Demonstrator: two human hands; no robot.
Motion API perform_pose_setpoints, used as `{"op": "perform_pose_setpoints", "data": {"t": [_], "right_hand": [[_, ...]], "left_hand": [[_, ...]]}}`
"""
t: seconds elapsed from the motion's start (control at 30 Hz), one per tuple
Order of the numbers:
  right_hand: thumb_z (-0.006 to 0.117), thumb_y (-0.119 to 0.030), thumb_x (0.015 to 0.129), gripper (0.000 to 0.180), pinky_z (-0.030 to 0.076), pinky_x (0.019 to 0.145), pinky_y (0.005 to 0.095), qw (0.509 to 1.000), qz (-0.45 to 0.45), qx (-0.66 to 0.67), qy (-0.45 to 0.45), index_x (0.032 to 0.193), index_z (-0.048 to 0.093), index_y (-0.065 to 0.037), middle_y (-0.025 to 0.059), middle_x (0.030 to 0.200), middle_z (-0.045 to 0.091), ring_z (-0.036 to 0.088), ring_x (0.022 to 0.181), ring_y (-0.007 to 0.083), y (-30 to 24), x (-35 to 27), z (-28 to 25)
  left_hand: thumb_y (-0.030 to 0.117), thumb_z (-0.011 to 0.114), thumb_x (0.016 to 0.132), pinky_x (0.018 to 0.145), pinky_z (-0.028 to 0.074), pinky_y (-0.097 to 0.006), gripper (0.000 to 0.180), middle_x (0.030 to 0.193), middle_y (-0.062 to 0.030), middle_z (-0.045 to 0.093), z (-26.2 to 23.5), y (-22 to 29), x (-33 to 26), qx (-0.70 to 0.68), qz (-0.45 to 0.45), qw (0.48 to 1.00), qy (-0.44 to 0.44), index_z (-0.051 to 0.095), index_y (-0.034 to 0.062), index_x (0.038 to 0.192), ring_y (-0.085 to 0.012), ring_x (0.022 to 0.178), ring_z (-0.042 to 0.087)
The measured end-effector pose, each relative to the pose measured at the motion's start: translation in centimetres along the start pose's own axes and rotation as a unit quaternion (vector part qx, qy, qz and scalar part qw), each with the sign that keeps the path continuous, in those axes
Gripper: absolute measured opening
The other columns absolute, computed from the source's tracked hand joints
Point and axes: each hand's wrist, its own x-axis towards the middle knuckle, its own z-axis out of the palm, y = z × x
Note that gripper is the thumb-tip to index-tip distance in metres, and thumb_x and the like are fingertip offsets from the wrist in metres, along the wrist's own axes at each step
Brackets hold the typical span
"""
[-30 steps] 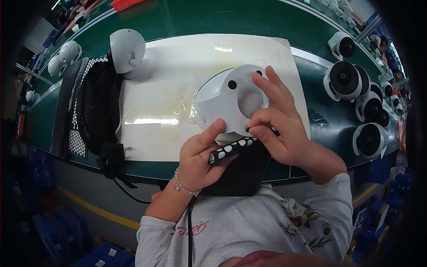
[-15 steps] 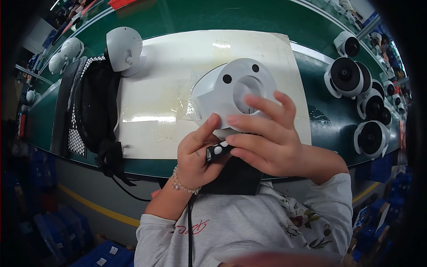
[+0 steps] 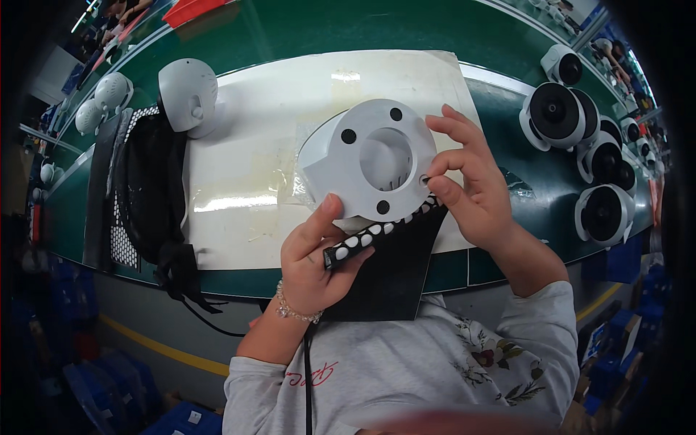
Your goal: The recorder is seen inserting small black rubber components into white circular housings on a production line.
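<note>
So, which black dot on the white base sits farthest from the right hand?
The leftmost dot on the white base; the top dot and the lower dot both lie closer to the right hand.

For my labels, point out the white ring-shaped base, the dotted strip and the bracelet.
White ring-shaped base (image 3: 349, 174), head view: on flat face, left of hole.
Dotted strip (image 3: 375, 230), head view: midway along dotted face.
Bracelet (image 3: 283, 312), head view: on its beads.

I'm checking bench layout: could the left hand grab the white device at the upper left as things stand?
Probably not right away: the left hand holds the dotted strip, its thumb on the white housing. Over the cream sheet, the way to the white device looks free.
</note>
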Motion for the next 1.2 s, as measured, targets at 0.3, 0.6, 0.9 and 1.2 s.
{"op": "perform_pose_setpoints", "data": {"t": [0.3,0.6,0.9,1.2], "right_hand": [[0.055,-0.021,0.084,0.014,0.023,0.099,0.0406,0.999,-0.018,-0.027,0.011,0.09,0.061,-0.01,0.0117,0.128,0.043,0.027,0.126,0.0315,0.3,-0.4,0.1],[0.041,-0.04,0.089,0.034,0.028,0.096,0.0418,0.896,-0.281,-0.341,0.05,0.092,0.063,-0.013,0.0091,0.118,0.05,0.038,0.117,0.0288,3.1,-0.6,-0.5],[0.053,-0.04,0.082,0.038,0.036,0.084,0.0338,0.971,-0.175,-0.124,-0.104,0.095,0.06,-0.005,0.0097,0.1,0.053,0.047,0.096,0.0244,0.3,8.4,-0.6],[0.065,-0.018,0.076,0.016,0.039,0.068,0.0209,0.955,0.118,0.267,-0.049,0.082,0.056,-0.006,-0.0019,0.078,0.051,0.048,0.074,0.006,6.1,11.3,-4.4]], "left_hand": [[-0.007,0.067,0.064,0.064,0.046,-0.024,0.05,0.1,-0.0126,0.052,0.0,-1.2,-0.2,0.032,0.06,0.998,0.002,0.043,-0.0033,0.108,-0.0166,0.067,0.06],[-0.011,0.063,0.068,0.066,0.044,-0.022,0.082,0.075,-0.0099,0.059,-0.1,-1.1,0.0,0.055,0.089,0.994,-0.028,0.016,-0.0039,0.135,-0.0136,0.068,0.058],[-0.003,0.07,0.061,0.062,0.049,-0.028,0.016,0.129,-0.0197,0.04,-0.1,-1.1,-0.3,0.072,0.095,0.993,0.014,0.062,-0.0023,0.074,-0.0211,0.068,0.061],[0.002,0.067,0.055,0.056,0.046,-0.028,0.024,0.114,-0.0169,0.055,-0.5,-0.9,0.0,0.072,0.096,0.993,0.003,0.059,0.0015,0.077,-0.0191,0.062,0.058]]}}
